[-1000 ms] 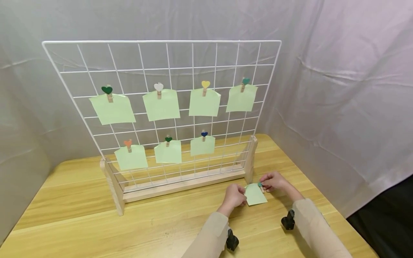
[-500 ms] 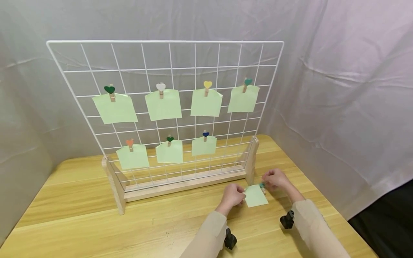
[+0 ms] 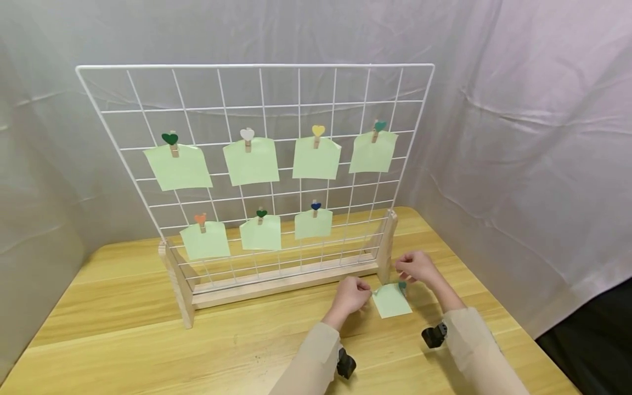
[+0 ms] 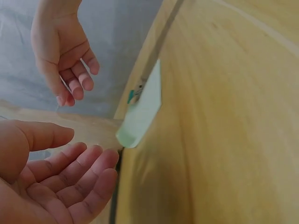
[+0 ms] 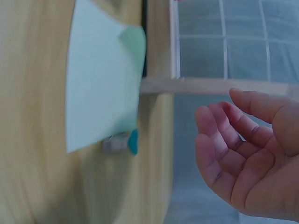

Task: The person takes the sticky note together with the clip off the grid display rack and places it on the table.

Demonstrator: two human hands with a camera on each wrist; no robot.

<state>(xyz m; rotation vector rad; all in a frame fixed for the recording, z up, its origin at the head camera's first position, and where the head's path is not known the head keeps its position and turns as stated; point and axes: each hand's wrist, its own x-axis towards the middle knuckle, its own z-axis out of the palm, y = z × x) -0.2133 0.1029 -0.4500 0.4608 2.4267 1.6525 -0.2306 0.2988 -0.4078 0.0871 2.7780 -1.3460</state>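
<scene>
A wood-grain table [image 3: 148, 356] carries a wire rack's wooden stand [image 3: 285, 285], a green note [image 3: 391, 301] and a teal-heart clip [image 5: 119, 143].

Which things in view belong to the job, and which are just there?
Job:
loose pale-green square paper note
teal heart-topped clip at its edge
white wire grid
pale wooden stand
seven clipped pale-green paper notes

Just there:
yellow wood-grain table
grey fabric backdrop
black wrist cameras
</scene>
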